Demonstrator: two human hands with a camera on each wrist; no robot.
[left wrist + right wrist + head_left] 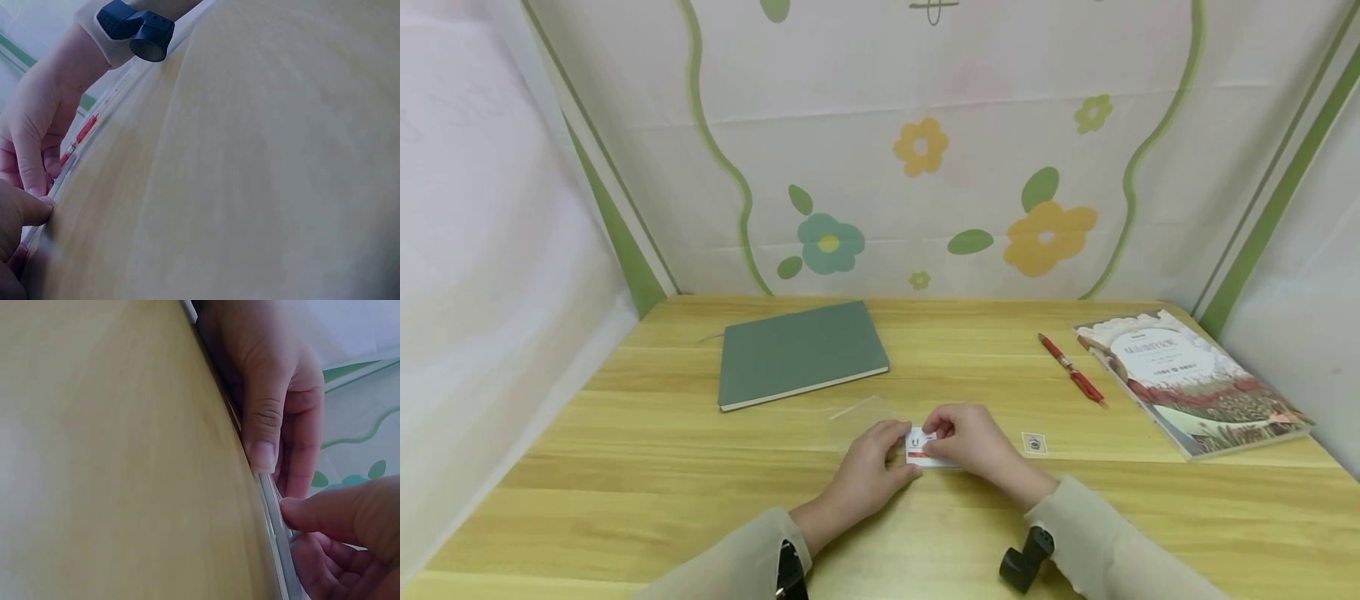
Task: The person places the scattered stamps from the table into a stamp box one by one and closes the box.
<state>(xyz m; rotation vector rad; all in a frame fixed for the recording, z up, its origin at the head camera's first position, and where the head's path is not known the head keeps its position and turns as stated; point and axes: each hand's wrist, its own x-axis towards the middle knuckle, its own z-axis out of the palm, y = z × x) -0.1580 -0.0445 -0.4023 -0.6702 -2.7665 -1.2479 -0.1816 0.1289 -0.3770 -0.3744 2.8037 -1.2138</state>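
Observation:
A small white card (916, 457) with dark print and a red stripe lies flat on the wooden table in front of me. My left hand (867, 473) grips its left end, fingertips at the far edge and thumb at the near edge. Over the card's right part, my right hand (973, 440) has its thumb and curled fingers on the printed face. I cannot tell whether a small piece is between those fingertips. The right wrist view shows the thin edge of the card (279, 534), with the left thumb (262, 456) against it.
A clear plastic sheet (856, 408) lies just beyond my left hand. A small printed square (1033, 442) sits right of my right hand. Farther back are a green notebook (801, 354), a red pen (1071, 370) and an illustrated book (1195, 379). A flowered curtain (917, 217) stands behind the table.

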